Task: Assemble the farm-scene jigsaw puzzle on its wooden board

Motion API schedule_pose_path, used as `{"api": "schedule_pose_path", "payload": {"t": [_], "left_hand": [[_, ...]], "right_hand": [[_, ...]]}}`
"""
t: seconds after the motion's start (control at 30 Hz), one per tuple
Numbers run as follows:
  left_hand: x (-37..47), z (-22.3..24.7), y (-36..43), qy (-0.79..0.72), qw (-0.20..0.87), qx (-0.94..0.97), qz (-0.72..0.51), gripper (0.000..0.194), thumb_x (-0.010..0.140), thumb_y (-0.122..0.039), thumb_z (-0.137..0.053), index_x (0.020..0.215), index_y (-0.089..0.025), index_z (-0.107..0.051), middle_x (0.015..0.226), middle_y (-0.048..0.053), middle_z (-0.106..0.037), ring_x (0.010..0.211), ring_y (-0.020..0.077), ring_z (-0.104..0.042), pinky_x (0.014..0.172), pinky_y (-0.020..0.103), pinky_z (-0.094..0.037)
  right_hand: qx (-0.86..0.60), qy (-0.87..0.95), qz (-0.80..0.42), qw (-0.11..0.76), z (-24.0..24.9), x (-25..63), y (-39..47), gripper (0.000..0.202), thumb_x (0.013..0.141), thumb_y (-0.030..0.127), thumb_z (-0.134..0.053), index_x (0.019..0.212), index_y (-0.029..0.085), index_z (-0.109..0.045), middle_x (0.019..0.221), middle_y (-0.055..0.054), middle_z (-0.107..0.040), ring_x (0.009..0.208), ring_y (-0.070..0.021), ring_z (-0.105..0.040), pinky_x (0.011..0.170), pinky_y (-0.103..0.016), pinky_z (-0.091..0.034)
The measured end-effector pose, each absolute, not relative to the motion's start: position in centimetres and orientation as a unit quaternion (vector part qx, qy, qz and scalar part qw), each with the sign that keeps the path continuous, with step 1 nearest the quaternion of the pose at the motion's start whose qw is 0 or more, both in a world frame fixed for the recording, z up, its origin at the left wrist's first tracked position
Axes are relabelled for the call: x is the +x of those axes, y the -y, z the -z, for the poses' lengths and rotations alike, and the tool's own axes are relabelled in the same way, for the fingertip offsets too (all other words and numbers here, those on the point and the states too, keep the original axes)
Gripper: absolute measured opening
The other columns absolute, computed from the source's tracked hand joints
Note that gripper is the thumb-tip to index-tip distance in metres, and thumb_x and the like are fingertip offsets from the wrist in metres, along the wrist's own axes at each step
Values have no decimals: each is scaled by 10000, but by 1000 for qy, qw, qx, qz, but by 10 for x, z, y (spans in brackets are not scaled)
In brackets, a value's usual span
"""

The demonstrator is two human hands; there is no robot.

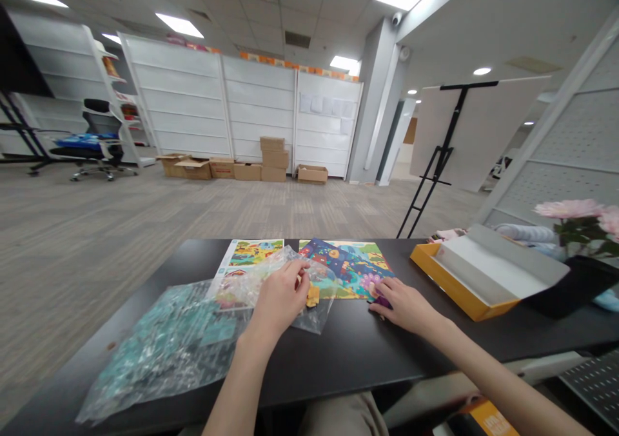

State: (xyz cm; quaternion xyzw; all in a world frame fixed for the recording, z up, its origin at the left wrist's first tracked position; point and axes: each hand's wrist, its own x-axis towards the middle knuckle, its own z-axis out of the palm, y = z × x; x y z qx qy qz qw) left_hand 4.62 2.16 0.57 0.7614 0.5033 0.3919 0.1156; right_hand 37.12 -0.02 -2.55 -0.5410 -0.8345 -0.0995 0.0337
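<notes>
My left hand [285, 293] is closed with curled fingers at a crumpled clear plastic bag [246, 282], whose film bunches up around the fingers. Beside its fingertips is a yellow piece [313, 296], apparently in or under the film. My right hand [399, 302] has its fingers closed over a small purple piece [382, 302] at the table's middle right; the fingers partly hide it. Under and behind the bag lie a printed picture sheet [256, 253], a dark blue illustrated card [324, 255] and a colourful picture board [370, 255].
A large clear bag with teal pieces [169, 333] covers the left of the black table [348, 355]. At right stand an open yellow box [454, 287] with a white inside and a dark pot [573, 284] of pink flowers. Cardboard boxes [274, 158] line the far wall.
</notes>
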Motion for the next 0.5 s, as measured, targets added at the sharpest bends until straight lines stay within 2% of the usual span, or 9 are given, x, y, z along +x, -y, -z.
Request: {"api": "schedule_pose_path", "payload": {"t": [0.1,0.3,0.5], "left_hand": [[44,-7,-21,-502,122,760,-396,185,932,-214,-513,1045,-218,-660,1009,30,-744,791,179,-686,738,305,-501],[43,-9,-18,-502,124,760,-395,176,930,-210,-515,1025,-216,-663,973,29,-745,750,173,-675,712,301,-500],[41,-12,-16,-505,127,758,-394,172,926,-206,-515,1019,-217,-659,974,28,-742,773,179,-681,716,302,-503]], "right_hand": [[-546,830,109,27,28,372,-3,299,970,460,-558,994,179,-656,1026,-128,-691,951,-275,-670,758,-332,-500],[-556,815,153,-54,26,357,1,294,998,337,-466,1017,132,-677,912,-144,-736,811,-284,-718,652,-326,-482],[-567,798,204,-15,39,350,7,292,991,291,-465,1092,125,-683,954,-153,-755,842,-269,-733,630,-290,-468]]}}
